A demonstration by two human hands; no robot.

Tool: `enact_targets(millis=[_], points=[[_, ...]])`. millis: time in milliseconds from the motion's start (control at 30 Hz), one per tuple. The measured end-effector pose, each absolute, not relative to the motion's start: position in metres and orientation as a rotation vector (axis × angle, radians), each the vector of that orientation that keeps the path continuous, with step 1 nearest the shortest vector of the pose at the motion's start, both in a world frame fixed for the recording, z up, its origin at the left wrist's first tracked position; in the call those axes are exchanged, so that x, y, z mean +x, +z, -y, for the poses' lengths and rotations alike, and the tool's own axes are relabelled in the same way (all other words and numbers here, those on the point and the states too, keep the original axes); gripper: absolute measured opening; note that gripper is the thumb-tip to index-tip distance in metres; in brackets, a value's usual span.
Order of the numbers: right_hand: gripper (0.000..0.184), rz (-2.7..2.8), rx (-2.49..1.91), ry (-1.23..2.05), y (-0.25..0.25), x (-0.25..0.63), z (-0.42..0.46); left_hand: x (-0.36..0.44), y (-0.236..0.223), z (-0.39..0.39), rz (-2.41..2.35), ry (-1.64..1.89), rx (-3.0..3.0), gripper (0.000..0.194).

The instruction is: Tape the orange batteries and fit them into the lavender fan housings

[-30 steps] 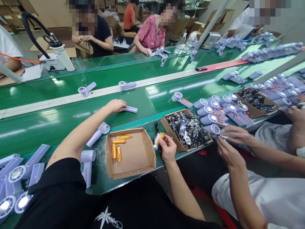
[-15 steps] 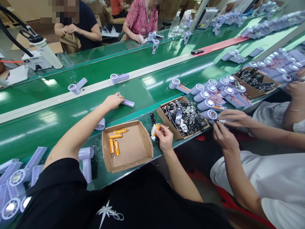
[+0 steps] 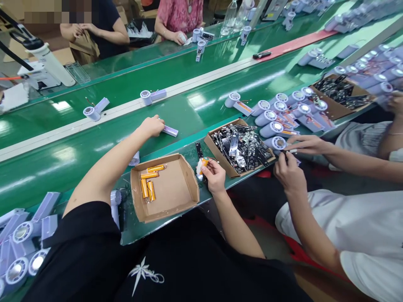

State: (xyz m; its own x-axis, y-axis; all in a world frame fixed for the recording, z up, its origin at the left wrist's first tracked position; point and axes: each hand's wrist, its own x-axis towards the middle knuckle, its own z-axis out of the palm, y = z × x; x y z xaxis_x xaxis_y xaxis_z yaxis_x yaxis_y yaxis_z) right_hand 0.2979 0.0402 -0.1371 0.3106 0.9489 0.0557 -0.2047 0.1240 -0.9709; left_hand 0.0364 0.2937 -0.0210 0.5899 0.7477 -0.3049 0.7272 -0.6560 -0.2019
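My left hand (image 3: 152, 126) reaches out over the belt, its fingers closed around the head end of a lavender handheld fan (image 3: 170, 131). The fan's handle sticks out to the right, while its head is hidden by the hand. Nearer my body, my right hand (image 3: 214, 175) pinches an orange battery (image 3: 204, 161) with thin wires, above the table edge. Something white lies against that battery; I cannot make out what it is. Between my arms sits a cardboard tray (image 3: 176, 205) with several orange batteries (image 3: 151, 191) at its left side.
A cardboard box (image 3: 220, 161) of black circuit boards (image 3: 248, 147) stands right of my right hand. Beside it, a co-worker's hands (image 3: 291, 172) work near rows of lavender fans (image 3: 272, 129). More fans (image 3: 23, 233) are piled at my left. A white rail (image 3: 119, 107) runs along the belt.
The view has shifted slightly, so most things sit a little higher in it. Both my hands keep their holds, with the left still at the fan and the right still pinching the battery.
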Motion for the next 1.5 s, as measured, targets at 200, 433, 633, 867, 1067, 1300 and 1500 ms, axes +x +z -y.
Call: enact_targets(millis=[200, 433, 633, 867, 1067, 1300, 1500], points=[[0.061, 0.843, -1.117, 1.040, -0.137, 0.295, -0.043, 0.019, -0.013, -0.293, 1.127, 0.542, -2.806, 0.061], [0.069, 0.762, -1.117, 1.042, -0.134, 0.297, -0.042, 0.026, -0.026, -0.297, 1.283, 0.342, -2.847, 0.069], [0.076, 0.903, -1.043, 0.949, -0.102, 0.311, -0.061, 0.052, -0.038, -0.304, 1.592, 0.070, -2.858, 0.060], [0.063, 1.193, -0.845, 0.887, -0.017, 0.320, -0.100, 0.047, -0.030, -0.301, 1.334, 0.157, -3.228, 0.050], [0.055, 1.593, -1.031, 0.856, -0.013, 0.295, -0.152, 0.064, -0.046, -0.284, 1.610, -0.171, -3.119, 0.052], [0.047, 1.952, -1.433, 0.708, -0.046, 0.276, -0.187, 0.080, -0.053, -0.286, 1.661, -0.255, -3.124, 0.046], [0.048, 2.276, -1.698, 0.341, -0.036, 0.272, -0.181, 0.087, -0.059, -0.290, 1.663, -0.382, -3.177, 0.040]])
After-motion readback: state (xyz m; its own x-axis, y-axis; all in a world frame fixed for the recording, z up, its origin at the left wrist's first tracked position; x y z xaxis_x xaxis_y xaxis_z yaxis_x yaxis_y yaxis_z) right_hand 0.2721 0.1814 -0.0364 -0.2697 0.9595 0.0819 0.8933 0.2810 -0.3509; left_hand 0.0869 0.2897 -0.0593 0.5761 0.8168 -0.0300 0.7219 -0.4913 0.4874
